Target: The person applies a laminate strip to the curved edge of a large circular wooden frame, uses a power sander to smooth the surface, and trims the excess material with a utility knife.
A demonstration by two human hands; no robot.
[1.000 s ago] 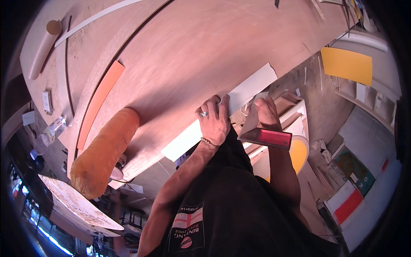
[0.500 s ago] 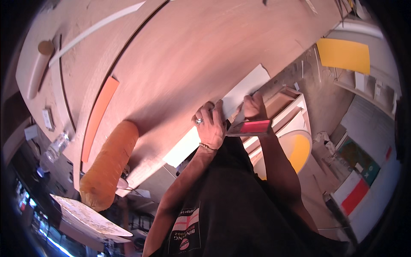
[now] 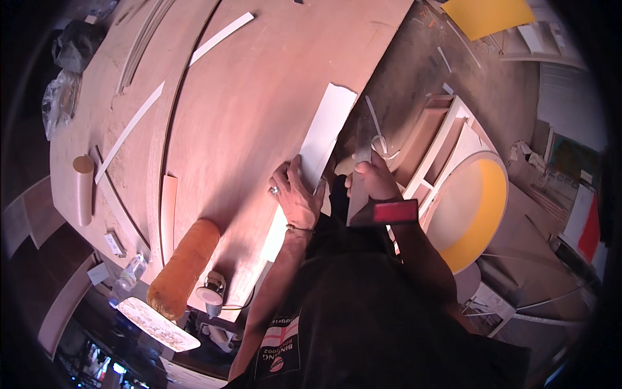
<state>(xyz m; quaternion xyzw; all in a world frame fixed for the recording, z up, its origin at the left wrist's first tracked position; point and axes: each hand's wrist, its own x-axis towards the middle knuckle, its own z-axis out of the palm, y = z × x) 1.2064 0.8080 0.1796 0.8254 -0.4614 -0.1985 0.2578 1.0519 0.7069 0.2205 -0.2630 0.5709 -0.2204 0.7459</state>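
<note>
A long white strip (image 3: 329,120) lies along the near right edge of the pale wooden table (image 3: 259,84). My left hand (image 3: 298,198), wearing a ring, presses on it, with bent fingers on one side and the thumb by the other. Right of the strip, past the table's edge, my right hand (image 3: 376,180) is closed around the grey blade of a try square (image 3: 395,211). Its dark stock with a red face sits by my wrist, and the blade points away from me. The square and the strip are apart.
An orange roll (image 3: 184,269) and a small power tool (image 3: 212,290) stand left of my arm. Thin white strips (image 3: 129,133) and a pale tube (image 3: 83,191) lie farther left. At right is a wooden frame (image 3: 447,146) with a round yellow-lined opening (image 3: 476,211).
My right hand has drawn the try square off the strip to the right, past the table edge. My left hand stays on the strip. The whole view has turned.
</note>
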